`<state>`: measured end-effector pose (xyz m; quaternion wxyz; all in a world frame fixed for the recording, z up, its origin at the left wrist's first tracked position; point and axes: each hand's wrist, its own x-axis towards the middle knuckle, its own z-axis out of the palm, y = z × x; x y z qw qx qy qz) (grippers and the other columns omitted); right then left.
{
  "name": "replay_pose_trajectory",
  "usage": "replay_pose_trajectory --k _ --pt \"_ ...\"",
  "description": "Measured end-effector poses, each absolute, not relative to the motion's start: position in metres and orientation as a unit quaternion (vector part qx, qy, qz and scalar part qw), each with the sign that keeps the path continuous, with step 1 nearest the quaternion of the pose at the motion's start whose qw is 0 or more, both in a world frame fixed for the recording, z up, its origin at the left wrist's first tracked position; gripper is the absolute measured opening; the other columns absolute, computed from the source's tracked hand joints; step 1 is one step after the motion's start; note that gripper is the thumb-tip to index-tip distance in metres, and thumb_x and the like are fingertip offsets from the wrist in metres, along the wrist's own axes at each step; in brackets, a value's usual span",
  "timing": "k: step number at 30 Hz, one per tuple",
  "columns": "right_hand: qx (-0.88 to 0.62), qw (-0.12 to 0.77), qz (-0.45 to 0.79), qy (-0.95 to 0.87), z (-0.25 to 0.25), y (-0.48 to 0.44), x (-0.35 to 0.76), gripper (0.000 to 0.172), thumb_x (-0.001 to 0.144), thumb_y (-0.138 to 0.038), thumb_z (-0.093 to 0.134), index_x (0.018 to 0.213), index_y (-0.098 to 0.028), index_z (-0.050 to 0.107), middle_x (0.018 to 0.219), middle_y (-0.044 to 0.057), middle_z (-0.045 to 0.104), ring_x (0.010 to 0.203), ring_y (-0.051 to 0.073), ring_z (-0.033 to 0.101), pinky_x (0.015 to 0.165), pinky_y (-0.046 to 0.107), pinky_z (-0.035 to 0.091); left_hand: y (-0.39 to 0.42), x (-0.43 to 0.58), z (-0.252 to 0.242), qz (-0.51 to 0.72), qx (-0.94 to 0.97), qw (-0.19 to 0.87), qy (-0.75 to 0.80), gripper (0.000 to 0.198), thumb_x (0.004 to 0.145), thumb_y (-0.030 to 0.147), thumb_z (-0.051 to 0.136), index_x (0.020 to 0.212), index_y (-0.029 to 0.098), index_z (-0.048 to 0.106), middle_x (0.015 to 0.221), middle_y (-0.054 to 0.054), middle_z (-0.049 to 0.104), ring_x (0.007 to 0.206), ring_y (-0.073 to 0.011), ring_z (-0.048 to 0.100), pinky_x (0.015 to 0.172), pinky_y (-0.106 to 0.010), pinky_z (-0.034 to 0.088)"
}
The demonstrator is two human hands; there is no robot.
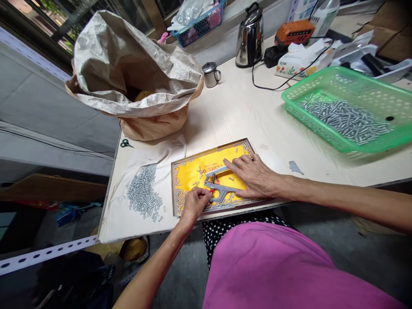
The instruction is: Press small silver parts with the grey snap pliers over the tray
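A grey spring-loaded pair of pliers (222,194) lies over a shallow tray (172,189) with a yellow lining. My right hand (255,176) grips its two handles from the right, the thumb side on one and the fingers on the other; the handles stand apart. At the jaw end, my left hand (197,201) is closed in a pinch beside a small red part. Whatever sits between those fingertips is too small to make out. Small metal pins (179,198) lie scattered along the tray's edges and on the yellow lining.
Left of the tray is a heap of metal pins (143,193) on cloth, with small scissors (126,143) beyond. A large woven sack (154,122) stands behind. At right sits a green basket (315,133) of pins. A kettle (249,38) and metal cup (210,75) stand farther back.
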<state>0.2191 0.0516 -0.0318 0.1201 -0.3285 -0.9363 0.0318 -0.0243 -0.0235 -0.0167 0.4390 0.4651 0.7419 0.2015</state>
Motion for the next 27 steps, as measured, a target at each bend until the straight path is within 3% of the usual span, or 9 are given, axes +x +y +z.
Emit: replay_pose_trajectory --k 4,6,9,11,13,15,19,23,27 --pt "-0.338 0.111 0.031 -0.934 -0.033 0.040 0.219 0.083 0.082 -0.047 0.052 0.150 -0.009 0.024 0.125 0.020 0.057 0.104 0.034 0.047 0.082 0.044 0.034 -0.027 -0.027 -0.022 0.190 0.473 0.437 0.741 0.019 0.076 0.033 0.064 0.070 0.015 0.069 0.053 0.001 0.061 0.048 -0.0129 0.056 0.051 -0.023 0.041" --pt "-0.345 0.110 0.031 -0.932 -0.035 0.035 0.216 0.077 0.082 -0.036 0.052 0.148 -0.006 0.025 0.124 0.021 0.058 0.103 0.033 0.049 0.082 0.044 0.035 -0.032 -0.025 -0.021 0.195 0.508 0.381 0.748 0.017 0.079 0.031 0.064 0.078 0.014 0.070 0.064 -0.003 0.065 0.057 -0.0158 0.062 0.057 -0.026 0.048" --pt "-0.337 0.124 0.033 -0.933 -0.033 0.033 0.211 0.072 0.082 -0.030 0.051 0.146 -0.004 0.029 0.122 0.021 0.060 0.101 0.033 0.051 0.081 0.043 0.035 -0.036 -0.014 -0.013 0.211 0.631 0.184 0.723 0.033 0.081 0.028 0.069 0.110 0.013 0.065 0.102 -0.013 0.067 0.093 -0.0250 0.066 0.082 -0.038 0.054" --pt "-0.321 0.140 0.029 -0.936 -0.030 0.035 0.207 0.071 0.084 -0.030 0.050 0.146 -0.003 0.029 0.123 0.021 0.059 0.102 0.033 0.051 0.081 0.043 0.035 -0.032 -0.004 -0.005 0.185 0.721 0.081 0.663 0.057 0.081 0.027 0.071 0.132 0.014 0.052 0.129 -0.019 0.057 0.120 -0.0320 0.056 0.100 -0.048 0.048" --pt "-0.299 0.157 0.021 -0.941 -0.027 0.037 0.203 0.070 0.086 -0.030 0.049 0.147 -0.003 0.028 0.127 0.021 0.058 0.105 0.033 0.051 0.083 0.044 0.036 -0.022 0.006 0.000 0.136 0.784 0.041 0.604 0.067 0.081 0.024 0.071 0.141 0.015 0.041 0.141 -0.020 0.049 0.133 -0.0361 0.044 0.110 -0.055 0.039" --pt "-0.290 0.168 0.010 -0.942 -0.026 0.040 0.201 0.070 0.088 -0.032 0.048 0.148 -0.002 0.026 0.130 0.022 0.056 0.110 0.033 0.050 0.088 0.046 0.036 -0.009 0.012 0.002 0.098 0.814 0.037 0.571 0.067 0.083 0.020 0.067 0.143 0.015 0.038 0.140 -0.019 0.050 0.133 -0.0357 0.044 0.111 -0.056 0.036" --pt "-0.339 0.161 -0.022 -0.927 -0.030 0.044 0.196 0.060 0.092 -0.031 0.047 0.144 -0.003 0.036 0.122 0.021 0.060 0.108 0.034 0.051 0.093 0.049 0.033 0.009 0.013 0.001 0.065 0.814 0.043 0.576 0.057 0.084 0.019 0.064 0.137 0.014 0.044 0.126 -0.016 0.060 0.115 -0.0312 0.056 0.100 -0.049 0.047" --pt "-0.296 0.114 -0.035 -0.948 -0.036 0.054 0.189 0.026 0.095 -0.015 0.041 0.113 -0.010 0.059 0.094 0.012 0.064 0.088 0.025 0.052 0.084 0.041 0.033 0.012 0.011 -0.001 0.053 0.800 0.046 0.595 0.035 0.086 0.023 0.066 0.119 0.016 0.057 0.114 -0.013 0.066 0.105 -0.0282 0.059 0.092 -0.043 0.051" --pt "-0.248 0.082 -0.019 -0.965 -0.041 0.065 0.186 0.026 0.097 -0.009 0.035 0.090 -0.016 0.059 0.082 0.007 0.061 0.078 0.020 0.047 0.075 0.036 0.030 0.013 0.011 -0.005 0.020 0.786 0.078 0.613 0.011 0.089 0.026 0.064 0.095 0.017 0.063 0.097 -0.010 0.071 0.095 -0.0264 0.064 0.085 -0.039 0.054"
